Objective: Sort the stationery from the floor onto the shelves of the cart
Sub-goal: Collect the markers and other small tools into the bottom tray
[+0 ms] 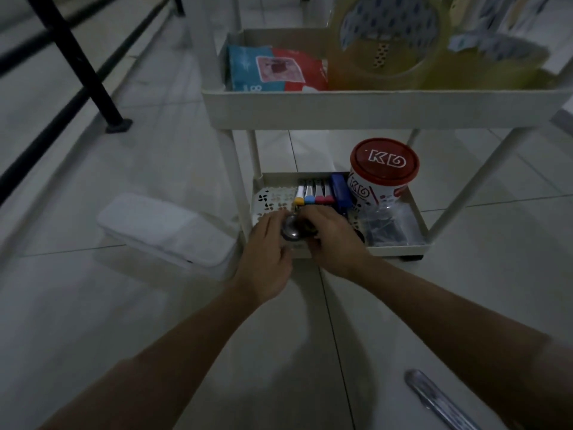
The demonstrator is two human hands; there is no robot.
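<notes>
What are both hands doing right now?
Left hand: fingers curled on the small shiny round object.
Right hand: gripping the same object.

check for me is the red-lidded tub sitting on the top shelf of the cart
No, the red-lidded tub stands on the bottom shelf, right of the markers.

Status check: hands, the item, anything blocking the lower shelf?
Both hands, left hand and right hand, grip a small round metal item at the lower shelf front edge. Markers and red-lidded tub behind; front spot free.
</notes>
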